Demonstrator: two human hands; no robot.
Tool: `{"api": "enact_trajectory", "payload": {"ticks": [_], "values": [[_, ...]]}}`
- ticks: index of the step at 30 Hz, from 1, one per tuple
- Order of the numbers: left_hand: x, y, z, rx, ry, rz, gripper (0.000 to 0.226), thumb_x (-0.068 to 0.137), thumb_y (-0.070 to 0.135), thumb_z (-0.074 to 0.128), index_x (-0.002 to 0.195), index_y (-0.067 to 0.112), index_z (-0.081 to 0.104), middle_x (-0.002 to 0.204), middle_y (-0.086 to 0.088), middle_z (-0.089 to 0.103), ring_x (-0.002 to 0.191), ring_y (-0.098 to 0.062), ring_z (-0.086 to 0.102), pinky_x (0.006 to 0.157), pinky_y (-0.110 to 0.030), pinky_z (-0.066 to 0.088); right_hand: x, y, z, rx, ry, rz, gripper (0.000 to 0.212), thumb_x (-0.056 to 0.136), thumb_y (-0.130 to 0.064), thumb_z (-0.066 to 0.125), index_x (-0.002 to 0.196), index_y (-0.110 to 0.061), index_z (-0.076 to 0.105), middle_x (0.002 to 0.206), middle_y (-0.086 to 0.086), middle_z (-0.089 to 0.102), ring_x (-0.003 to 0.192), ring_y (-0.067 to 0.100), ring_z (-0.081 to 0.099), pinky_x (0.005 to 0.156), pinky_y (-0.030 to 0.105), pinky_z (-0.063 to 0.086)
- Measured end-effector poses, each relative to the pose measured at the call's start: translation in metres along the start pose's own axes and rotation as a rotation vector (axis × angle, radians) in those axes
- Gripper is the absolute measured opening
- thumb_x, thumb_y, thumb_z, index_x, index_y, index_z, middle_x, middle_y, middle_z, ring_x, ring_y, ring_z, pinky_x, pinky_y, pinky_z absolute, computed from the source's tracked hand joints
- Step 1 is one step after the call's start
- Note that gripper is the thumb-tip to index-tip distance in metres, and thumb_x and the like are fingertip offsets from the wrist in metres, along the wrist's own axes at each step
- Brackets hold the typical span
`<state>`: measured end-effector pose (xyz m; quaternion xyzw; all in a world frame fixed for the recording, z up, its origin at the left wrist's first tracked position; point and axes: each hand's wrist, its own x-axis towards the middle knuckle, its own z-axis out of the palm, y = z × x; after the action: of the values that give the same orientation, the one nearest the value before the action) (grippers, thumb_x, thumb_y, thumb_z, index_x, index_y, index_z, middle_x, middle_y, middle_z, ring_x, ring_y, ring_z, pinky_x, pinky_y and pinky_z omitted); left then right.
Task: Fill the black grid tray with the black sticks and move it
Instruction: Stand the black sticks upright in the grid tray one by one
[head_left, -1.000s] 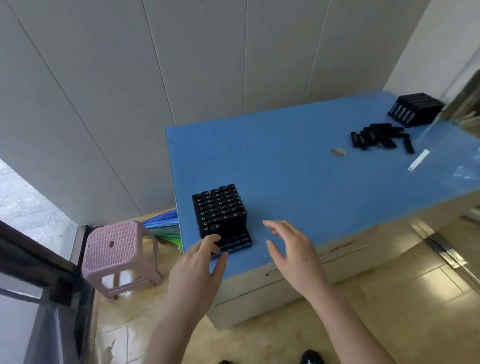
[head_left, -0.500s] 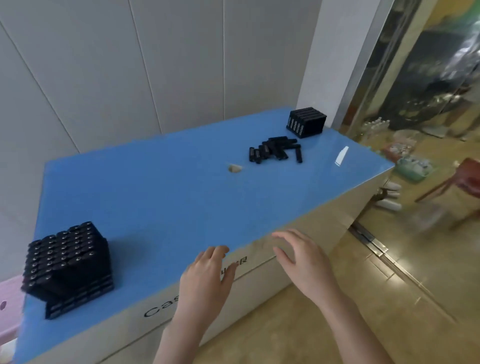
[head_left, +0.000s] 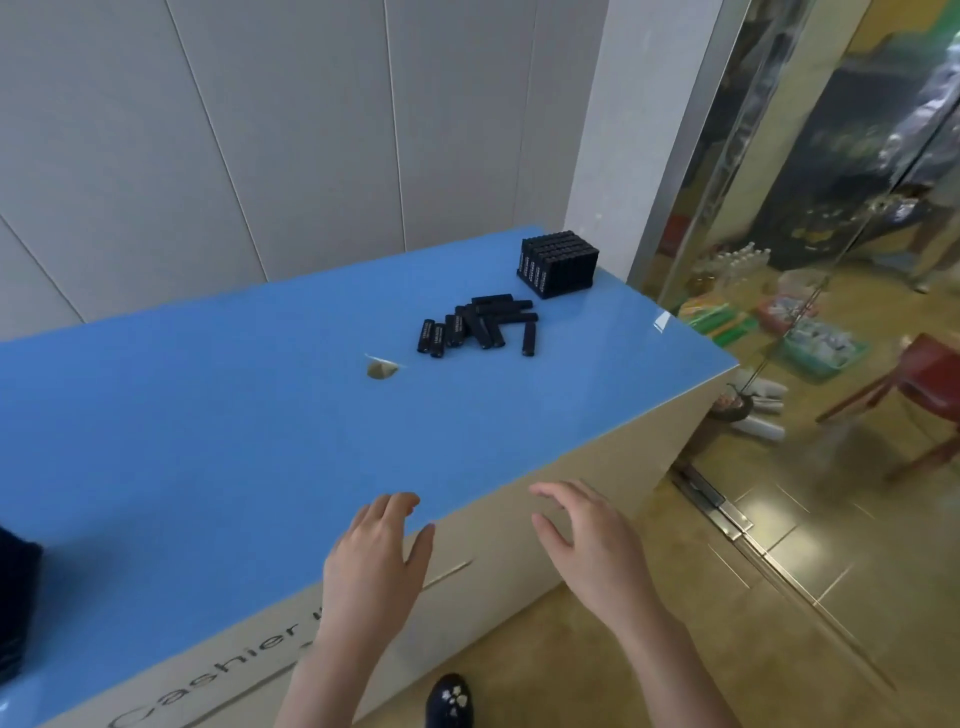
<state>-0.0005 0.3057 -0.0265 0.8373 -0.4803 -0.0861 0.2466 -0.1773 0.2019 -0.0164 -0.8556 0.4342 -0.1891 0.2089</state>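
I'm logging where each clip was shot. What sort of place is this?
Probably a small shop, at its till: the blue-topped counter has "Cashier" lettering on its front, a glass front stands to the right, and bottles and packaged goods sit beyond it.

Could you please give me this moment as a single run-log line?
left hand: open, empty | right hand: open, empty | loose black cylindrical sticks: heaped on glossy blue tabletop | black cube-shaped block: far right corner
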Motion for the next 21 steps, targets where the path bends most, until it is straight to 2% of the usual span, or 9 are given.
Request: {"api": "enact_trajectory", "payload": {"ticks": [9,13,21], "values": [[0.108,0.026,0.034,-0.039,0.029,-0.05,0.036,0.095,0.038,0.044,0.126,0.022,0.048,0.127,0.012,0.053,0.117,-0.008,0.049,0.081,-0.023,0.044,0.109,0.043,-0.01,-0.062,-0.048,-0.001,0.027,0.093,-0.031,0.048,0.119,-0.029,0.053,0.116,-0.019,0.054,0.108,0.0,0.05,0.078,0.015,0.038],[0.162,0.028,0.041,-0.037,0.045,-0.078,0.035,0.094,0.037,0.045,0.125,0.02,0.049,0.127,0.01,0.053,0.117,-0.01,0.049,0.081,-0.025,0.043,0.173,0.055,-0.009,-0.047,-0.047,0.03,0.028,0.093,-0.03,0.048,0.12,-0.025,0.054,0.118,-0.014,0.055,0.11,0.005,0.051,0.086,0.022,0.042],[0.235,0.028,0.06,-0.029,0.032,-0.166,0.04,0.094,0.034,0.046,0.129,0.014,0.045,0.132,0.003,0.049,0.124,-0.015,0.042,0.084,-0.027,0.042,0.26,0.084,0.019,0.035,-0.069,0.196,0.036,0.094,-0.031,0.047,0.125,-0.015,0.048,0.122,-0.001,0.055,0.107,0.019,0.054,0.087,0.032,0.045]]}}
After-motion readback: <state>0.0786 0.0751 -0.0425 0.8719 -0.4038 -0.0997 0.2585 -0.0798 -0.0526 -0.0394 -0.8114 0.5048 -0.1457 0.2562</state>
